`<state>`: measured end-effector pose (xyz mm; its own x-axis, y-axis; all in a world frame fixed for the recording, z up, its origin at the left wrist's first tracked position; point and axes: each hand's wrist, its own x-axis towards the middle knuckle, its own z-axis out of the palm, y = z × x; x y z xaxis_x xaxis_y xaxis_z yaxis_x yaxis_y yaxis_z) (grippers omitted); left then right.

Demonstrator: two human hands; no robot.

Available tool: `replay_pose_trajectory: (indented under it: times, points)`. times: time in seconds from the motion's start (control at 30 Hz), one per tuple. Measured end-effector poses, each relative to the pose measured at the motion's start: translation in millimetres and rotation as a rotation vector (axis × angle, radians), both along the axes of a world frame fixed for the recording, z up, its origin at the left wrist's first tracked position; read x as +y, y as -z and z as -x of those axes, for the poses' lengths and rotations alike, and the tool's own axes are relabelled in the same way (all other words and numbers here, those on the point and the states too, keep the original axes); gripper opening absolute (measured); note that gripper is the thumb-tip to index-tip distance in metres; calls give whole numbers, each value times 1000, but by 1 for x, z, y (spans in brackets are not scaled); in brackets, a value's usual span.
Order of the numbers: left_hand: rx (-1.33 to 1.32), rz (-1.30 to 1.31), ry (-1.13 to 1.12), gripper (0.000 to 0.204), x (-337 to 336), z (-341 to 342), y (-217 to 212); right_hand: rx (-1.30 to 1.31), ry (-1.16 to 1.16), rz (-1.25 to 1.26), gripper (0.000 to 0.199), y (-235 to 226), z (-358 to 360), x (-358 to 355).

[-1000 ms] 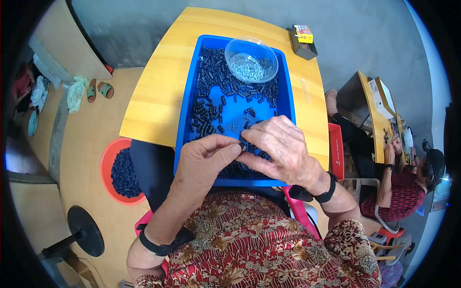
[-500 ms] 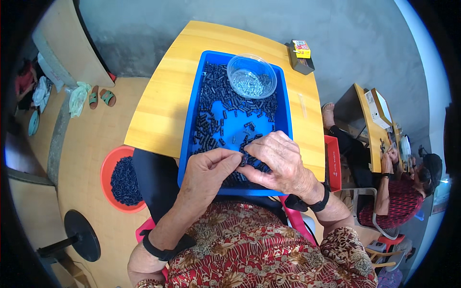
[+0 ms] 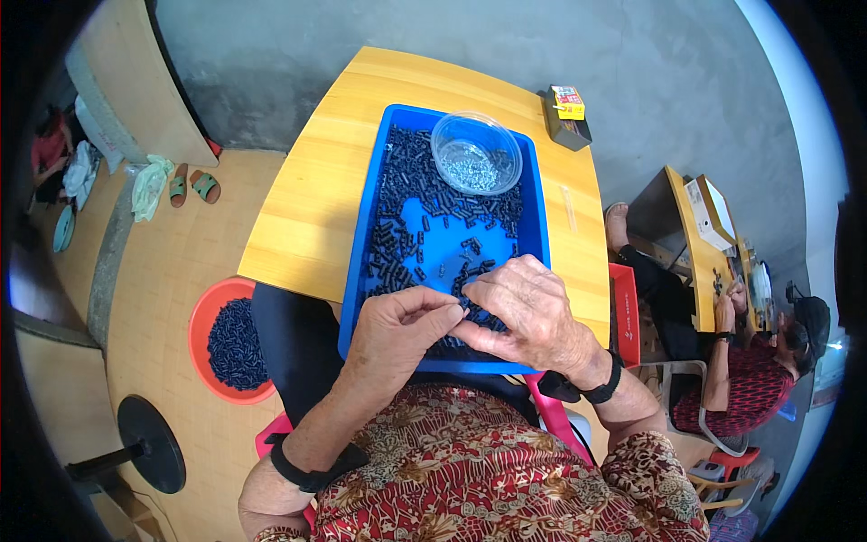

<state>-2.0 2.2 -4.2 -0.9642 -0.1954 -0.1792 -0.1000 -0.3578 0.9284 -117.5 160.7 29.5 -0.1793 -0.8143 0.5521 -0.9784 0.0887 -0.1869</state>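
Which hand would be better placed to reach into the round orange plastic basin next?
Probably the left hand: the basin stands on that side. The right hand is farther away, though both hands' fingers are close together above the rectangular blue plastic tray.

a red top (image 3: 506,488) that was covered in cream and gold floral patterning, loose sleeves (image 3: 652,474) that matched it, a black strap (image 3: 302,477) that circled the left wrist (image 3: 327,428), a black band (image 3: 609,383) that ringed the right wrist (image 3: 589,363), trousers (image 3: 291,330) that were dark

Single fisheye view from the wearer's head, steeply downward, near above the blue tray (image 3: 488,242).
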Motion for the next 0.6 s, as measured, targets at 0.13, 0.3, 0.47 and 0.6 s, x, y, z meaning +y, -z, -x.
replay_pose_trajectory:
  times: [0.13, 0.3, 0.47, 0.6]
  points:
    - [-1, 57, -18, 15, 2, 0, -2, 9, -2, -8, 31, -1, -1, 0]
    - [-18, 58, -13, 16, 1, 0, -2, 8, -9, -3, 36, -2, -1, 0]
    - [-9, 48, 8, 17, 0, 0, 0, -37, 9, 6, 34, 3, -2, 1]
    - [-41, -45, 10, 18, -3, 2, -8, -112, 0, 54, 32, 5, -2, 1]
